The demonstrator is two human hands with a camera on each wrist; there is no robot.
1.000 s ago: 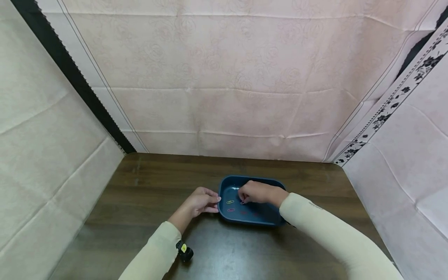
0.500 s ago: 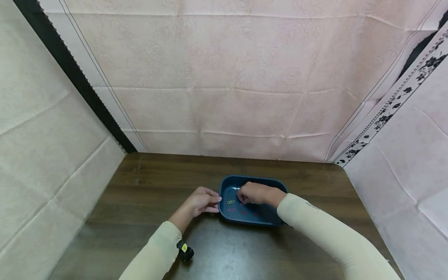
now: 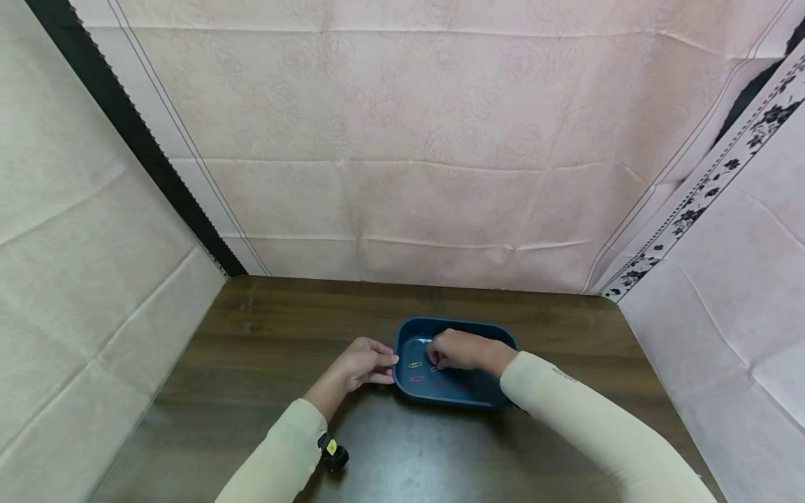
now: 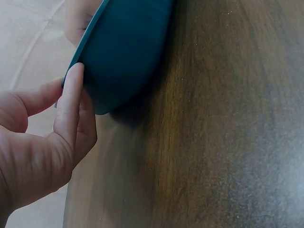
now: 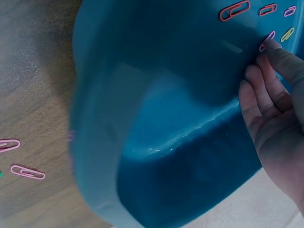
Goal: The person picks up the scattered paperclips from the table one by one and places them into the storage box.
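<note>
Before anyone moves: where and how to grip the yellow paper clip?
I'd pinch the yellow paper clip at mid-length across its long sides, from above: it lies flat on the floor of the blue tray, whose raised walls would hinder a low approach.

No words or numbers are reading clearly. Small dark marks [image 3: 564, 375] resembling a line of lettering are running along the long cream fabric sleeve [image 3: 597, 426] at the right, near its cuff. They are appearing too tiny and blurred for any letter to be made out.
</note>
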